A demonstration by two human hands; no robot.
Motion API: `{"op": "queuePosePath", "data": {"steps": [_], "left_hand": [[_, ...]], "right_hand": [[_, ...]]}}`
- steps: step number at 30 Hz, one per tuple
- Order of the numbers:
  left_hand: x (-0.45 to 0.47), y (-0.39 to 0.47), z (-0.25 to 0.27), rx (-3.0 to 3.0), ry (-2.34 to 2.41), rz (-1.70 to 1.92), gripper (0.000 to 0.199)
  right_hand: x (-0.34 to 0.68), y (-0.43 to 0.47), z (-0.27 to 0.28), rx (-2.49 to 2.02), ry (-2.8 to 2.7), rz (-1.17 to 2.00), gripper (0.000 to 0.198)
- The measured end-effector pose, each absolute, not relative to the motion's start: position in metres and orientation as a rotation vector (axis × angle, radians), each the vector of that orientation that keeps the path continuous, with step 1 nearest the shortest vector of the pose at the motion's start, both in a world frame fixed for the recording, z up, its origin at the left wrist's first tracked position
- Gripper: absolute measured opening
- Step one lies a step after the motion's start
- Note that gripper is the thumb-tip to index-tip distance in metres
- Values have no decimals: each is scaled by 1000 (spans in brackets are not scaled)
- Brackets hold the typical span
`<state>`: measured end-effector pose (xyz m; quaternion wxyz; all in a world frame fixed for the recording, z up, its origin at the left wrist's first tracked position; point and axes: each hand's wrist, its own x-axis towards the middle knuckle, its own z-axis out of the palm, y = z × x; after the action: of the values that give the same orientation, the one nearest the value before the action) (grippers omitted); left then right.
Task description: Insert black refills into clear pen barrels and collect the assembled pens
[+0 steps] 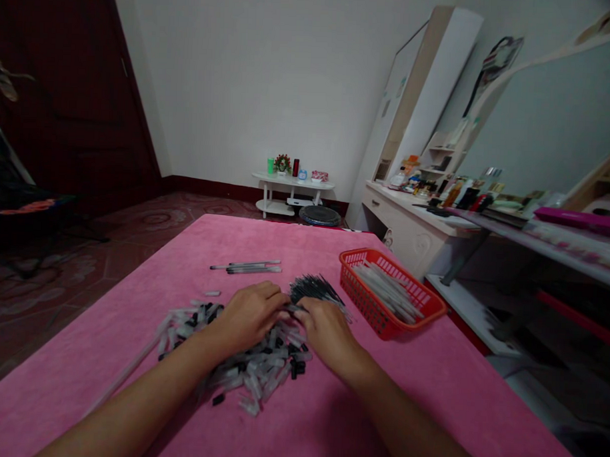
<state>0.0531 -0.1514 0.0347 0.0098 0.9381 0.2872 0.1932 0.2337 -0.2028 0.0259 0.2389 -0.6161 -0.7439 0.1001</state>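
Observation:
Over a heap of clear and black pen caps [260, 367], my left hand [254, 313] and my right hand [328, 329] meet with fingers pinched. A thin dark-tipped pen [293, 307] runs between their fingertips, partly hidden by them. Just behind my right hand lies a bundle of black-tipped pen refills [315, 289]. Farther back, to the left, several pens [248, 267] lie side by side on the pink cloth [184, 257].
A red plastic basket [369, 311] with clear pen barrels [390, 291] stands on the right of the table. One long clear tube [130, 369] lies by my left forearm. A dressing table [410, 212] with bottles stands to the right, and a small white table [292, 181] by the far wall.

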Motion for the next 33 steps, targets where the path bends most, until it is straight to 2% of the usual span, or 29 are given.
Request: {"op": "queuePosePath", "data": {"steps": [4, 6, 11, 14, 17, 19, 24, 27, 30, 33], "left_hand": [[52, -152, 33, 3069, 795, 574, 26], [50, -152, 32, 3062, 808, 506, 28], [38, -143, 31, 2869, 1055, 428, 14], [29, -127, 29, 2553, 1224, 666, 20], [26, -112, 24, 1932, 1064, 1102, 24], [27, -108, 21, 1526, 854, 1242, 19], [35, -115, 16, 1016, 612, 1170, 25], [41, -122, 17, 927, 622, 1137, 21], [47, -127, 16, 918, 602, 1098, 21], [52, -132, 13, 926, 573, 1071, 24]], "right_hand": [[236, -200, 22, -1555, -1997, 553, 25], [236, -201, 24, -1531, -2057, 585, 24], [239, -208, 46, -1738, -2227, 123, 17], [246, -209, 57, -1805, -2243, 42, 17], [250, -208, 55, -1767, -2244, 171, 16], [250, -208, 48, -1715, -2262, 299, 14], [242, -208, 32, -1565, -2199, 540, 17], [235, -205, 28, -1513, -1979, 718, 15], [228, -202, 24, -1437, -1738, 917, 22], [226, -199, 18, -1396, -1662, 908, 30]]}}
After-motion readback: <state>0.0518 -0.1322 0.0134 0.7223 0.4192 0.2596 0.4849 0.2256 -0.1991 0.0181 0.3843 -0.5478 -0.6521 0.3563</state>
